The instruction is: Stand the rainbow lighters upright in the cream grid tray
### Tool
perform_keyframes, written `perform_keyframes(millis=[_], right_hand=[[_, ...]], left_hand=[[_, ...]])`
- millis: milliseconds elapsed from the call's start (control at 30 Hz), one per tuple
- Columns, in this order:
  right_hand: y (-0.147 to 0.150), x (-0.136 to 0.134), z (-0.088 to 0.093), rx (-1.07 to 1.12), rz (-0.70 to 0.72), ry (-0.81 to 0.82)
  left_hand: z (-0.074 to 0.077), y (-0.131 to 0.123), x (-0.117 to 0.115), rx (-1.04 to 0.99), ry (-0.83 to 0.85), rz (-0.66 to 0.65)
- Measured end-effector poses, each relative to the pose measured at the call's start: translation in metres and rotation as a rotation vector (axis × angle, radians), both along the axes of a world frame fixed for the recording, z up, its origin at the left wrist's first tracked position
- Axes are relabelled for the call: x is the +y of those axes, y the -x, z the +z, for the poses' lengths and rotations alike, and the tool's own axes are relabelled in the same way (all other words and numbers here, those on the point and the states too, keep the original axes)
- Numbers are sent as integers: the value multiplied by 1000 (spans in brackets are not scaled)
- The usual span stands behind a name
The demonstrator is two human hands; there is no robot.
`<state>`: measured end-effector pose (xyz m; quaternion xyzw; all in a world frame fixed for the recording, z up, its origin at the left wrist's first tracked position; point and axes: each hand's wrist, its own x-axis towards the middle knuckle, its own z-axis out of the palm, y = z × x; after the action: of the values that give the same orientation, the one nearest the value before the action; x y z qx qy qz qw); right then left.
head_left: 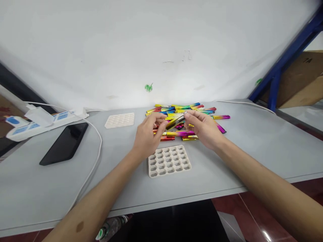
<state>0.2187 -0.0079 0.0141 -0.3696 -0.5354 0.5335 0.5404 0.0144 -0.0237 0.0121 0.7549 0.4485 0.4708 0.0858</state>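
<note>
left hand (150, 132) and right hand (202, 127) a little apart, linked by one shiny yellow-and-dark stick (176, 121); left fingertips pinch its lower-left end, right ones grip the upper-right end. stick is tilted, in front of a loose multicolor stick pile (185, 133) on the grey table (207, 174) near the white wall (113, 50). beige holed tray (171, 173) nearer the person, just below the left hand. second pale tray (120, 120) off left, then black phone (64, 144), white cable (101, 141), power strip (63, 116).
</note>
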Motion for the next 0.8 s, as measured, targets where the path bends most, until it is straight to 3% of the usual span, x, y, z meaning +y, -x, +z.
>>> perform_keyframes(millis=[200,333,800], right_hand=[[-10,4,12,265,-102,163],[-16,5,16,338,-78,182],[-6,-1,10,171,57,146]], left_hand=[[-5,2,3,63,33,13],[-6,2,3,82,55,3],[-6,2,3,107,60,-52]])
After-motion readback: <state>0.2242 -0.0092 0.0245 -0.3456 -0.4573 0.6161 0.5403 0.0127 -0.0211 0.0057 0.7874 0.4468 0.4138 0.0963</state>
